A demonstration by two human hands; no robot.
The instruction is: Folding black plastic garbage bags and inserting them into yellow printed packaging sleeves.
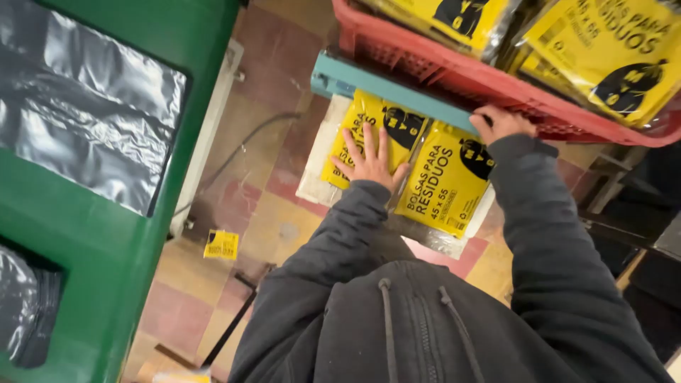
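Observation:
My left hand (367, 159) lies flat with spread fingers on a yellow-labelled bag packet (389, 120) stacked on a white pile low near the floor. Beside it on the right sits a second yellow packet (443, 188). My right hand (499, 123) grips the lower edge of a red plastic crate (454, 74) that rests on a teal bar (383, 86). The crate holds more yellow packets (617, 50). Dark grey sleeves cover both arms.
A green machine frame (106, 241) with grey plastic film (85, 106) fills the left. A small yellow label (221, 245) lies on the tiled floor (269, 213), along with a dark cable (248, 142) and a thin black bar (237, 315).

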